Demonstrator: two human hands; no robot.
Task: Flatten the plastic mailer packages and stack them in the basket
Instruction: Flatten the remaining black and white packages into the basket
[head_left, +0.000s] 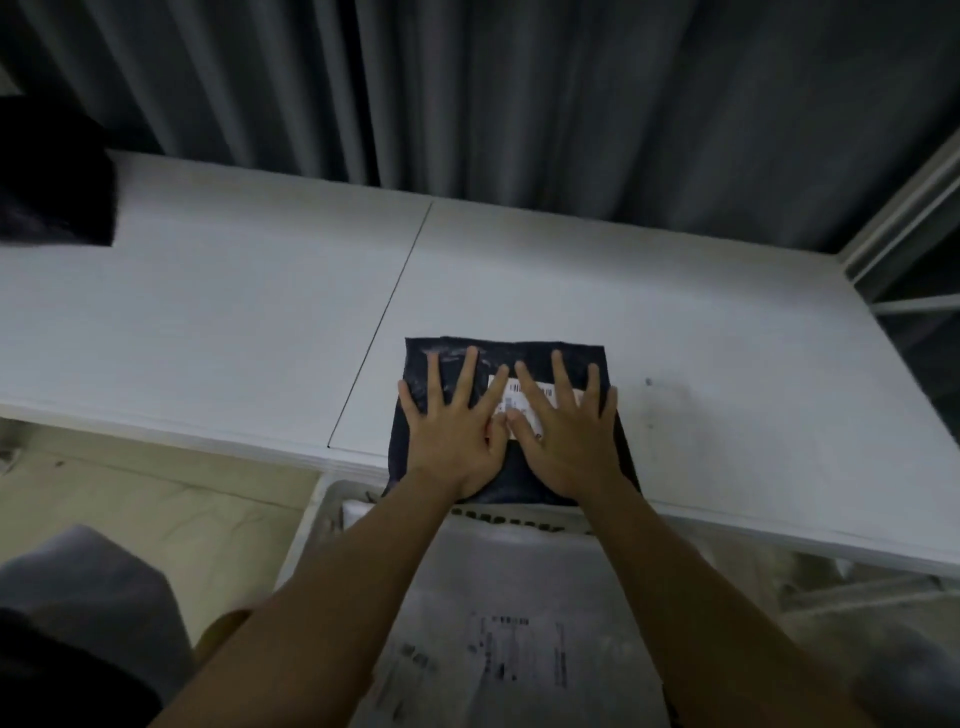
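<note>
A dark plastic mailer (524, 349) with a white shipping label (535, 391) lies flat at the near edge of the white table (234, 322). My left hand (457, 431) and my right hand (563, 436) press down on it side by side, fingers straight and spread, thumbs touching over the label. Below the table edge stands a white basket (311, 525). A pale mailer (498, 654) with printed labels lies inside it, partly hidden by my forearms.
A dark bundle (52, 176) sits at the table's far left corner. Grey curtains (519, 104) hang behind the table. A white frame (898, 218) rises at the right. The beige floor (156, 499) shows at the lower left.
</note>
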